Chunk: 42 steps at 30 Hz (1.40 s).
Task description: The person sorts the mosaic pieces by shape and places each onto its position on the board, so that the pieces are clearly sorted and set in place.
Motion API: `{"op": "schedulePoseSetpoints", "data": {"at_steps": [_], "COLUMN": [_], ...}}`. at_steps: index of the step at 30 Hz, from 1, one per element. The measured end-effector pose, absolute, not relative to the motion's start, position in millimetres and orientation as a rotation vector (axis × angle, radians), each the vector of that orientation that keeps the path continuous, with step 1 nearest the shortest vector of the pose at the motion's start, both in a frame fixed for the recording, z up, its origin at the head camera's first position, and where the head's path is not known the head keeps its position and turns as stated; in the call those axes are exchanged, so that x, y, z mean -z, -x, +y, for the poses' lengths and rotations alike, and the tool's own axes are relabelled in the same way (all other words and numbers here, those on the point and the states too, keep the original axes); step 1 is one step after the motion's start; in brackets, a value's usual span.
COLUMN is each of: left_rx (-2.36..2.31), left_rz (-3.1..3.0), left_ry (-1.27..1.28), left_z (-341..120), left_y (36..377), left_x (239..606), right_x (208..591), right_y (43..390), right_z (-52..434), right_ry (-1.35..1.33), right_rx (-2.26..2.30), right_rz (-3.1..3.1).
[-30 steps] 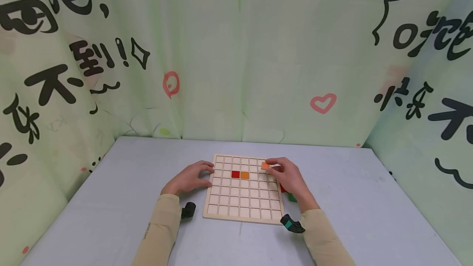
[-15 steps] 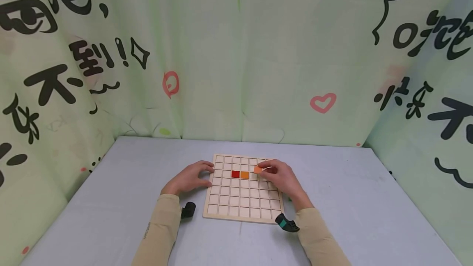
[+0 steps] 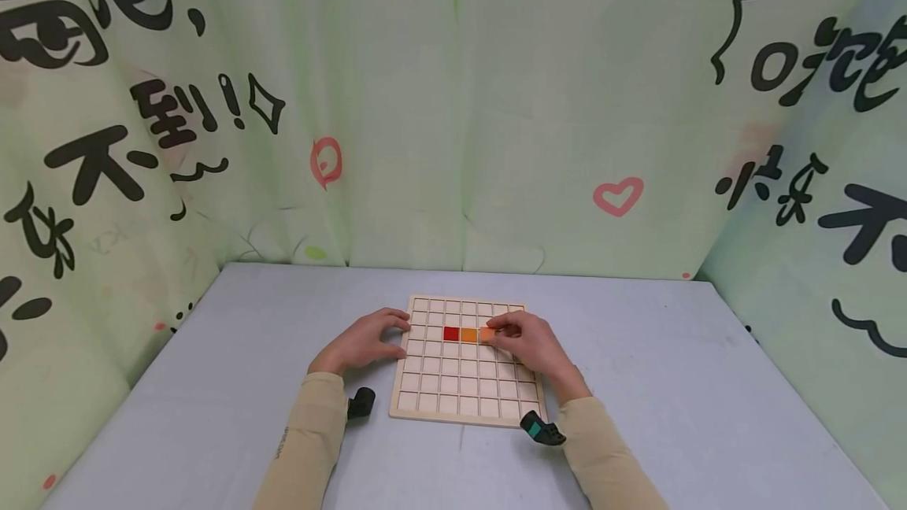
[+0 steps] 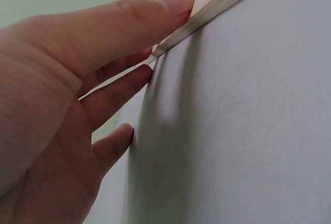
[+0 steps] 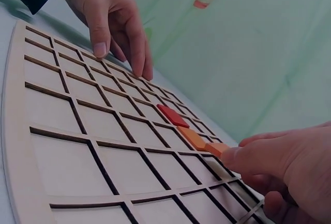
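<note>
A wooden grid board lies flat on the grey table. A red tile and an orange tile sit side by side in its third row. My right hand pinches a lighter orange tile and holds it at the cell just right of the orange one. My left hand rests on the board's left edge, thumb and fingertips on the wood, holding nothing.
The grey table is boxed in by green printed curtains at the back and both sides. Black wrist cameras sit on my left wrist and right wrist. Most board cells stand unfilled.
My right hand has carried the lighter orange tile leftward and down from the board's upper right to the cell beside the orange tile. The left hand has stayed put.
</note>
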State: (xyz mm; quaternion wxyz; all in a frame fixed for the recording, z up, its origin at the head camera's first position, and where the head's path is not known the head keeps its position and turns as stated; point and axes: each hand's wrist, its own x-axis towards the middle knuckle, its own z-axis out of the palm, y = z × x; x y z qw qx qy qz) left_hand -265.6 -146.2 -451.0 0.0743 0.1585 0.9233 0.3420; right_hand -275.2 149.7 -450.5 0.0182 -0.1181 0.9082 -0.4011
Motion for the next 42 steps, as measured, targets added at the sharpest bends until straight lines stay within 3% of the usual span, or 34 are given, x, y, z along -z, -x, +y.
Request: {"op": "schedulePoseSetpoints", "data": {"at_steps": [42], "left_rx": [-1.027], "left_rz": [2.777], "left_ry": [-0.488], "left_z": [-147.3], "left_y": [267.4], "left_x": [454.5], "right_x": [458.4], "right_y": [275.6], "right_z": [143.4], "right_ry": [0.403], "right_rx": [1.145], "right_rz": [2.910]}}
